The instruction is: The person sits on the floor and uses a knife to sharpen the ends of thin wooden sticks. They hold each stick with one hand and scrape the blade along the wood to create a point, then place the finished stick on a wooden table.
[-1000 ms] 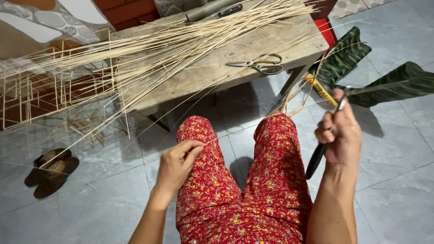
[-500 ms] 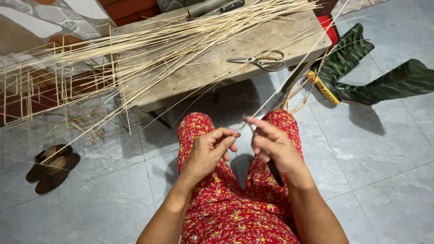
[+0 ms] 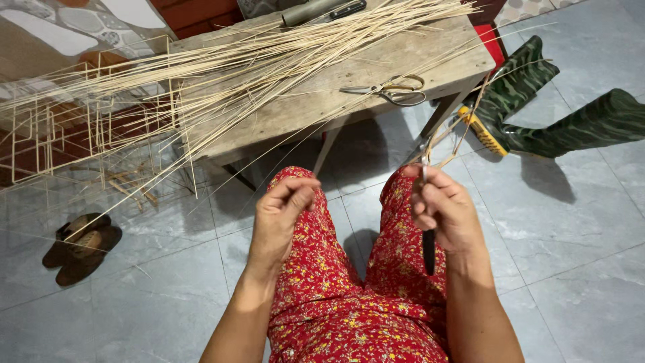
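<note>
My right hand (image 3: 443,212) grips a knife (image 3: 428,245) with a black handle that points down over my right knee; its narrow blade sticks up past my fingers. My left hand (image 3: 285,208) hovers above my left knee, thumb and fingertips pinched together; whether a thin bamboo sliver lies between them I cannot tell. Both hands sit over my red flowered trousers (image 3: 349,309). A big bundle of thin pale bamboo strips (image 3: 255,64) lies across the low wooden table (image 3: 376,60) ahead of me.
Scissors (image 3: 393,89) lie on the table's right part. A dark sheathed tool (image 3: 322,9) rests at its far edge. A stick-frame structure (image 3: 87,124) stands left. Green camouflage rubber boots (image 3: 551,114) lie on the tiled floor at right, brown sandals (image 3: 80,245) at left.
My right hand came in from the right with the knife and met the left hand over my lap. The hands have since drawn slightly apart.
</note>
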